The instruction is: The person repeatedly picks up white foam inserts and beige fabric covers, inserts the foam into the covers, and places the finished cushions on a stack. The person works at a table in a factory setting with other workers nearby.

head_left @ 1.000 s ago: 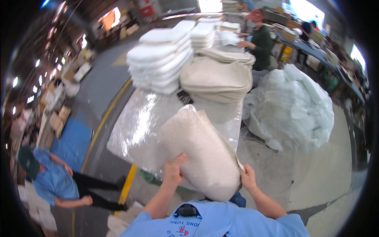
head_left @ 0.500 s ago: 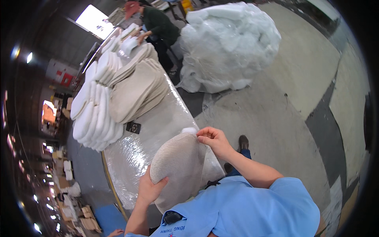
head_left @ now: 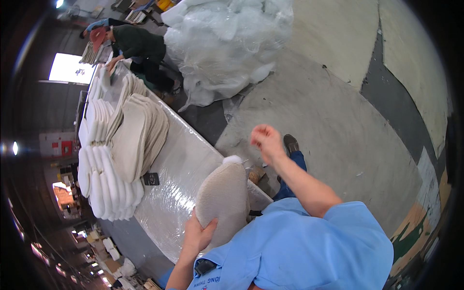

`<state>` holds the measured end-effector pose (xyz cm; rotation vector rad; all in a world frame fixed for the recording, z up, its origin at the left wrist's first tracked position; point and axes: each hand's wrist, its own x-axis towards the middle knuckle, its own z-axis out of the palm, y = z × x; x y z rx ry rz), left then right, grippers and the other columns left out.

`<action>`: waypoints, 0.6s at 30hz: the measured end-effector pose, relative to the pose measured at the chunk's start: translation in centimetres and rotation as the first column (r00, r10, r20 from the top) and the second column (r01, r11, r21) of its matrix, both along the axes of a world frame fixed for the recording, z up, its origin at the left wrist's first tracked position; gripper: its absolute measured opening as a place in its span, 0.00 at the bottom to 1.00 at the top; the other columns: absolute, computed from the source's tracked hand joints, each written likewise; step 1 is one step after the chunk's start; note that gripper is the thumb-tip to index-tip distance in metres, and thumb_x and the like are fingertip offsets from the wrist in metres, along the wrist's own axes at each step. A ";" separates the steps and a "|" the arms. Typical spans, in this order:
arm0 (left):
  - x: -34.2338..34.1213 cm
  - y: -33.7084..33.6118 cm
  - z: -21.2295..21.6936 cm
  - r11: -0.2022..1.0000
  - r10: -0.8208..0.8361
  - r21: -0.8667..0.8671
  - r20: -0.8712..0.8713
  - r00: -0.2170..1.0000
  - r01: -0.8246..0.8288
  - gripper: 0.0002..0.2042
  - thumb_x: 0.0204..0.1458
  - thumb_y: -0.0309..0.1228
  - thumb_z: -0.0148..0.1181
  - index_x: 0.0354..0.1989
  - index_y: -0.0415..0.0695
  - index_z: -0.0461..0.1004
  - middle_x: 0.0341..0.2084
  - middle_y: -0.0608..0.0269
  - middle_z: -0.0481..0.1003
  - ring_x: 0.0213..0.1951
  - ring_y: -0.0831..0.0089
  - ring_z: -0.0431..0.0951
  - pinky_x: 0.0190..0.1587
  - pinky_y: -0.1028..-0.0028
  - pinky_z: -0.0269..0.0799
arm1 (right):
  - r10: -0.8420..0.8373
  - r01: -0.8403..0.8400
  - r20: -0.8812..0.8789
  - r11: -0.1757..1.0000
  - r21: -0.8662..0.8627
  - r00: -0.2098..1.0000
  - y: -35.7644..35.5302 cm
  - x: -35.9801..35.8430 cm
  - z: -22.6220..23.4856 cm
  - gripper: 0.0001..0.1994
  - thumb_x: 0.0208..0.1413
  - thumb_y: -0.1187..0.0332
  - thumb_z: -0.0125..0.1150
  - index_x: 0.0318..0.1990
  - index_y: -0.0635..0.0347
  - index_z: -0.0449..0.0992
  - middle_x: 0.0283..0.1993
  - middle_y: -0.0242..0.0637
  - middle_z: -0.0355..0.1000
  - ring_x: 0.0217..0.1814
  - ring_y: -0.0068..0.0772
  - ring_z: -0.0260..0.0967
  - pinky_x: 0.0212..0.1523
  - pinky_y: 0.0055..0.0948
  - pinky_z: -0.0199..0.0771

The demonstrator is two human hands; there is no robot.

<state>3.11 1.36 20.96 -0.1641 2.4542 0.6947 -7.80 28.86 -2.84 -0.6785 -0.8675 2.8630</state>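
Note:
My left hand [head_left: 202, 231] grips the lower left side of a beige fabric cushion [head_left: 223, 200], thumb on its face and fingers behind it. The cushion stands tilted up in front of my shirt, above the plastic-covered table. A tuft of white stuffing [head_left: 232, 159] sticks out at its top end. My right hand [head_left: 267, 142] hangs in the air to the upper right of that tuft, apart from the cushion. Its fingers are bent and smeared by motion, so whether they are closed cannot be made out.
Stacked beige covers [head_left: 137, 137] and white padded pieces [head_left: 104, 181] lie on the table [head_left: 181, 159]. A small black item [head_left: 151, 179] is beside them. A large plastic-wrapped white bundle [head_left: 227, 46] stands beyond. A co-worker in a red cap [head_left: 140, 43] leans over the table's far end.
My right hand has left the cushion's top end and moved up and right. My left hand still holds the cushion. The view has turned, shifting the table's stacks left and down.

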 end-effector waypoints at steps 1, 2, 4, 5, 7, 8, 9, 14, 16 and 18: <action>-0.3 0.9 -0.3 1.000 -0.024 -0.005 -0.008 1.000 0.024 0.31 0.57 0.33 0.69 0.69 0.38 0.67 0.47 0.39 0.84 0.51 0.45 0.86 0.55 0.58 0.79 | 0.043 -0.046 0.031 0.997 0.069 0.999 1.5 -0.5 -0.6 0.08 0.65 0.76 0.66 0.50 0.58 0.79 0.38 0.30 0.78 0.36 0.26 0.75 0.42 0.29 0.78; -0.6 2.0 -0.6 0.999 -0.047 -0.010 -0.019 0.999 0.047 0.32 0.56 0.34 0.68 0.69 0.39 0.66 0.47 0.38 0.83 0.51 0.43 0.85 0.55 0.57 0.79 | 0.087 -0.095 0.065 0.986 0.134 0.994 2.9 -1.0 -1.3 0.10 0.65 0.76 0.65 0.52 0.58 0.79 0.39 0.30 0.78 0.37 0.26 0.75 0.43 0.30 0.78; -1.4 3.8 -1.4 0.997 -0.067 -0.037 -0.024 0.997 0.066 0.35 0.56 0.34 0.68 0.72 0.40 0.62 0.47 0.37 0.83 0.51 0.40 0.85 0.55 0.55 0.79 | 0.243 -0.265 0.140 0.950 0.166 0.960 4.5 0.0 -2.8 0.13 0.65 0.75 0.65 0.56 0.55 0.78 0.43 0.29 0.78 0.40 0.25 0.74 0.45 0.31 0.77; -1.8 4.7 -1.9 0.997 -0.059 -0.059 -0.017 0.998 0.058 0.37 0.55 0.34 0.68 0.74 0.40 0.60 0.48 0.37 0.83 0.51 0.40 0.85 0.56 0.55 0.79 | 0.359 -0.383 0.174 0.915 0.130 0.917 4.5 1.4 -3.8 0.15 0.65 0.74 0.65 0.58 0.54 0.78 0.45 0.28 0.78 0.43 0.25 0.74 0.46 0.30 0.77; -2.9 5.9 -2.8 0.996 -0.057 -0.062 0.000 0.998 0.057 0.41 0.55 0.34 0.67 0.77 0.41 0.56 0.51 0.35 0.81 0.54 0.40 0.84 0.58 0.55 0.77 | 0.553 -0.575 0.236 0.817 0.032 0.799 3.5 4.4 -5.1 0.18 0.67 0.71 0.65 0.62 0.51 0.76 0.49 0.26 0.77 0.49 0.24 0.74 0.48 0.30 0.76; -3.3 6.3 -3.4 0.997 -0.058 -0.044 0.008 0.998 0.058 0.42 0.55 0.34 0.67 0.78 0.41 0.54 0.55 0.34 0.79 0.57 0.42 0.82 0.59 0.56 0.76 | 0.634 -0.651 0.260 0.759 -0.026 0.729 2.6 6.1 -5.5 0.18 0.69 0.69 0.64 0.65 0.49 0.75 0.51 0.25 0.77 0.53 0.24 0.74 0.49 0.29 0.76; -3.8 6.6 -4.1 0.998 -0.059 -0.021 0.013 0.998 0.060 0.44 0.55 0.34 0.67 0.79 0.41 0.52 0.58 0.34 0.77 0.59 0.43 0.81 0.61 0.56 0.75 | 0.649 -0.647 0.242 0.756 -0.097 0.721 1.4 7.3 -5.7 0.16 0.70 0.67 0.63 0.62 0.50 0.76 0.50 0.26 0.77 0.52 0.25 0.75 0.49 0.30 0.76; -5.9 6.9 -7.2 0.929 -0.157 0.345 0.036 0.987 0.135 0.42 0.58 0.37 0.64 0.80 0.39 0.51 0.71 0.39 0.65 0.72 0.53 0.67 0.73 0.61 0.63 | 0.509 -0.386 0.316 0.842 -0.377 0.800 -4.1 8.5 -8.4 0.07 0.74 0.62 0.60 0.51 0.51 0.76 0.44 0.28 0.78 0.44 0.26 0.76 0.44 0.32 0.77; -7.5 7.3 -8.2 0.864 -0.146 0.499 0.135 0.980 0.060 0.38 0.61 0.37 0.61 0.79 0.39 0.55 0.72 0.42 0.64 0.74 0.55 0.64 0.75 0.62 0.60 | 0.422 -0.308 0.406 0.897 -0.318 0.810 -5.6 8.0 -8.0 0.06 0.74 0.61 0.59 0.47 0.52 0.76 0.43 0.29 0.78 0.40 0.26 0.75 0.42 0.32 0.76; -11.1 8.4 -10.2 0.796 -0.103 0.599 0.274 0.956 -0.086 0.33 0.65 0.38 0.59 0.77 0.40 0.61 0.72 0.46 0.65 0.74 0.56 0.64 0.75 0.63 0.58 | 0.322 -0.271 0.497 0.947 -0.174 0.806 -6.9 7.7 -7.5 0.09 0.75 0.61 0.57 0.45 0.55 0.77 0.40 0.28 0.76 0.40 0.22 0.70 0.43 0.29 0.72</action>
